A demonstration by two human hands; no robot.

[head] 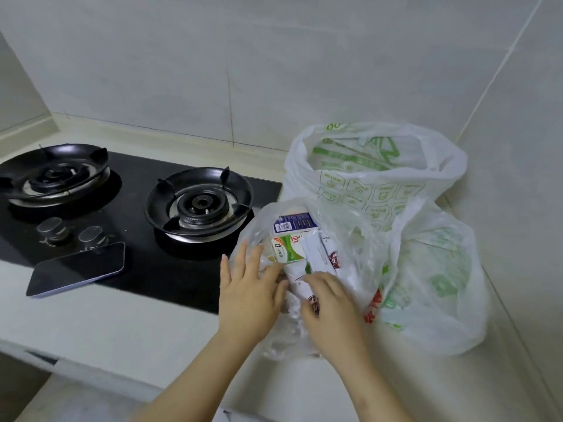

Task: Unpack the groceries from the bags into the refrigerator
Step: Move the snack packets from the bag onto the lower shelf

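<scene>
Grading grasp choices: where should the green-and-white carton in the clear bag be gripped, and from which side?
Probably the upper end of the green-and-white carton, pinched across its side faces, coming from above through the open mouth of the clear bag. It stands near upright, top exposed; white packets crowd its lower right, and a blue carton sits behind.

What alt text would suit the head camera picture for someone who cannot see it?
Two hands work in a clear bag of cartons on a counter: the left hand presses its side, the right hand grips a white packet. A phone lies across the gas stove's edge.
</scene>
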